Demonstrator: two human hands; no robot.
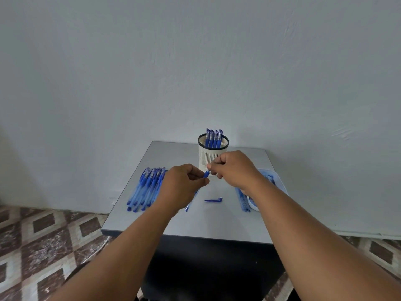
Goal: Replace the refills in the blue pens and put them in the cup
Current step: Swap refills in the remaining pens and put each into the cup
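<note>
Hands point(208, 173) pinching perhaps a pen part point(206, 174), grey table point(217, 222), pale wall point(195, 61), patterned floor point(43, 235)

I am looking for any writing and finding none I can read. The blue pens point(145, 187) lying in a row at my left and the pens standing in the cup point(213, 152) are showing small pale marks on their barrels and caps, but these are coming out too small and blurred to make out as letters, numbers or a brand.
</note>
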